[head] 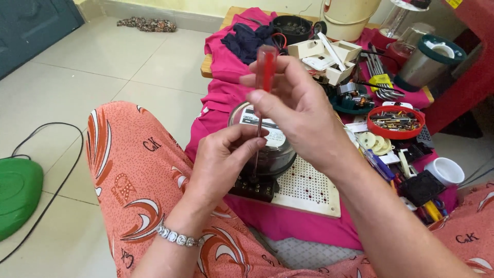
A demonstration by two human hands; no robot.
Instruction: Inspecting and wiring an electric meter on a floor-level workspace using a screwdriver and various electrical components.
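Observation:
My right hand (pixel 298 110) grips the red transparent handle of a screwdriver (pixel 266 69), held upright. Its thin shaft runs down to the black terminal block (pixel 253 188) at the front of a round electric meter with a clear glass dome (pixel 275 149). My left hand (pixel 224 162) rests against the meter's left side, fingers pinching the shaft near its lower part. The meter sits on a white perforated board (pixel 309 188) over a magenta cloth (pixel 221 92). A silver bracelet is on my left wrist.
A red round tray of screws (pixel 395 122), white plastic housings (pixel 329 56), wrenches (pixel 383 82), a steel blender jar (pixel 427 62), a white cup (pixel 445 171) and pens lie to the right. A green object (pixel 18 193) with a black cable sits on the tiled floor at left.

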